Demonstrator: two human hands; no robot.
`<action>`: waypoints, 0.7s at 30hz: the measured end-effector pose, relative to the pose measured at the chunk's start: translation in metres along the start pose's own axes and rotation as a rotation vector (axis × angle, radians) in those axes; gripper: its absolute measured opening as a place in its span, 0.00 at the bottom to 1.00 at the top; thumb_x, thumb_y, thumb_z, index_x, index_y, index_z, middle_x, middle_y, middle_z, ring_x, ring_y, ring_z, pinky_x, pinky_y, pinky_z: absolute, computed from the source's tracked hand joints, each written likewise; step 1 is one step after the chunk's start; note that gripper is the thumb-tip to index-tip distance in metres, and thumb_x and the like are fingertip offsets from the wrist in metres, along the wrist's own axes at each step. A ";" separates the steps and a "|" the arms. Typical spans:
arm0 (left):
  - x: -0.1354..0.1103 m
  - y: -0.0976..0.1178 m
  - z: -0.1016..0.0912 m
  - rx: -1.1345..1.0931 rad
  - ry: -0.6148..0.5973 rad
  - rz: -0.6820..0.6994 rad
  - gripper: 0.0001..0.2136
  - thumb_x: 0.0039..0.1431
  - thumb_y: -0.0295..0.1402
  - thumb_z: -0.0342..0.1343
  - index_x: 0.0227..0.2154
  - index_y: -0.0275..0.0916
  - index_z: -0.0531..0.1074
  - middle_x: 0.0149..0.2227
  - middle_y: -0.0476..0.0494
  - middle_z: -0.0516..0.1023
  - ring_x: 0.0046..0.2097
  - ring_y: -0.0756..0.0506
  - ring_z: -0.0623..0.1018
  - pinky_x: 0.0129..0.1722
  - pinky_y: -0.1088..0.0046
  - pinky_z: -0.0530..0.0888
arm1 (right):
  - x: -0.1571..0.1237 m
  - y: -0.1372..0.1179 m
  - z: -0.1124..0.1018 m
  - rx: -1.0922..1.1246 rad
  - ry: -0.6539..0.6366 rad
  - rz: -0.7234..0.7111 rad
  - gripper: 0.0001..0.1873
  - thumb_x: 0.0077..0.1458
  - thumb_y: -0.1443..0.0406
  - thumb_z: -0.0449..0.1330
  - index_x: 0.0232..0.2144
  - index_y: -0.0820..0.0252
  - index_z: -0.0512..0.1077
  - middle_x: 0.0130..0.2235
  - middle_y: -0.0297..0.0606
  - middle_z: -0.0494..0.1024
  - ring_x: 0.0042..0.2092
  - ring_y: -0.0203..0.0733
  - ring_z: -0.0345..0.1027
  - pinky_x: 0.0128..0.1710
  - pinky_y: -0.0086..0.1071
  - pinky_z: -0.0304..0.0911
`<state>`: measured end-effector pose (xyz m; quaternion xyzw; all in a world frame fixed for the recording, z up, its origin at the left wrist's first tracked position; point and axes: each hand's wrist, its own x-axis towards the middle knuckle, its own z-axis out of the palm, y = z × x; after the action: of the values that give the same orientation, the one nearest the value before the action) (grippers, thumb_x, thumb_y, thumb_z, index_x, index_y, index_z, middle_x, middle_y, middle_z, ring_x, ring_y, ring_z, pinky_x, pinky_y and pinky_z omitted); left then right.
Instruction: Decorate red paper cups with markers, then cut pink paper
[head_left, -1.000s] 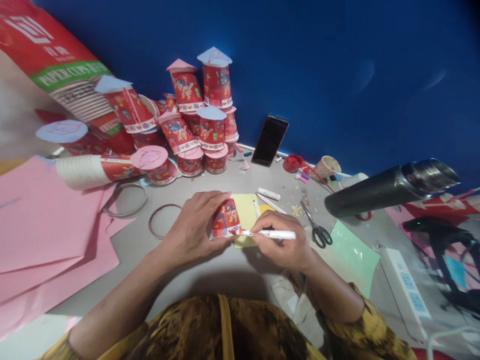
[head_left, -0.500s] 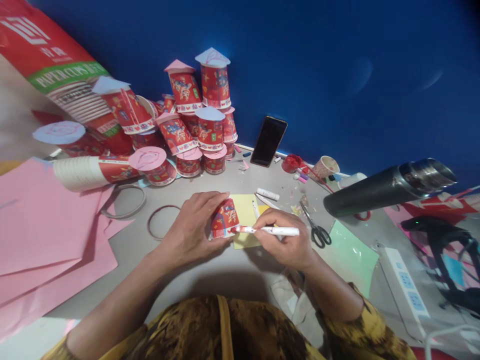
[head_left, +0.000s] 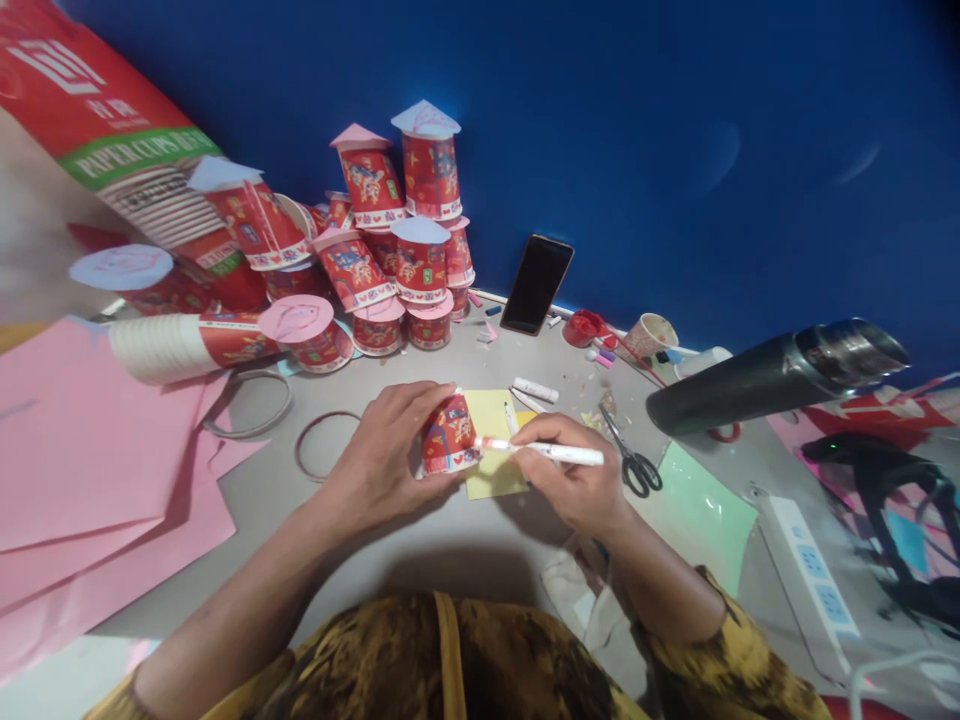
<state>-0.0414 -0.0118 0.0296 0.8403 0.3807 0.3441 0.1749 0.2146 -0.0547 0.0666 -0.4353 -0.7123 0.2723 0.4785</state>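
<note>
My left hand (head_left: 394, 440) is wrapped round a red printed paper cup (head_left: 451, 432), which stands upside down with its white, heart-patterned rim low. Between the thumb and fingers of my right hand (head_left: 574, 475) is a white marker pen (head_left: 559, 452), its reddish tip end pointing left at the cup's right side, close to the rim. Whether the tip touches the cup I cannot tell. Under and beside the cup lies a yellow sheet of paper (head_left: 491, 484). A white marker cap or pen (head_left: 535, 389) rests just behind the sheet.
Red paper cups with paper tops (head_left: 429, 180) stand stacked at the back left. Pink sheets (head_left: 82, 440) cover the left side. Scissors (head_left: 637, 470), green paper (head_left: 705, 515), a dark flask (head_left: 765, 380) and a power strip (head_left: 806, 580) lie right. A phone (head_left: 538, 284) leans against the blue wall.
The marker tip has moved slightly right and up from the cup's rim. My right hand has shifted a little with it. My left hand and the cup have barely moved.
</note>
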 end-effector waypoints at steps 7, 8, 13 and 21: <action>-0.001 0.000 0.003 -0.137 0.105 -0.090 0.34 0.63 0.39 0.67 0.70 0.48 0.63 0.66 0.35 0.74 0.66 0.31 0.76 0.65 0.45 0.78 | -0.003 0.011 0.001 -0.052 0.092 0.013 0.06 0.70 0.66 0.64 0.47 0.54 0.80 0.37 0.38 0.87 0.34 0.41 0.81 0.35 0.33 0.76; -0.001 0.001 0.003 -0.165 0.107 -0.108 0.33 0.63 0.39 0.67 0.69 0.49 0.63 0.66 0.35 0.73 0.66 0.31 0.77 0.64 0.46 0.79 | -0.001 0.011 0.001 -0.096 0.085 -0.030 0.07 0.69 0.67 0.65 0.47 0.54 0.80 0.38 0.38 0.87 0.36 0.42 0.82 0.38 0.34 0.77; -0.001 0.006 0.002 -0.258 0.102 -0.181 0.33 0.64 0.41 0.67 0.70 0.50 0.63 0.67 0.36 0.72 0.66 0.33 0.77 0.60 0.52 0.82 | 0.005 0.013 0.006 -0.205 0.011 -0.279 0.12 0.68 0.71 0.65 0.51 0.52 0.76 0.39 0.39 0.86 0.39 0.45 0.81 0.40 0.38 0.77; -0.005 0.001 0.000 -0.284 0.047 -0.195 0.39 0.61 0.38 0.72 0.72 0.52 0.62 0.69 0.36 0.71 0.66 0.32 0.77 0.62 0.48 0.81 | 0.003 0.021 0.014 -0.318 -0.058 -0.405 0.15 0.68 0.73 0.62 0.53 0.53 0.75 0.39 0.41 0.86 0.38 0.47 0.81 0.39 0.39 0.75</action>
<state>-0.0429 -0.0162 0.0279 0.7578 0.4119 0.3956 0.3156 0.2089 -0.0418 0.0452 -0.3457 -0.8323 0.0680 0.4279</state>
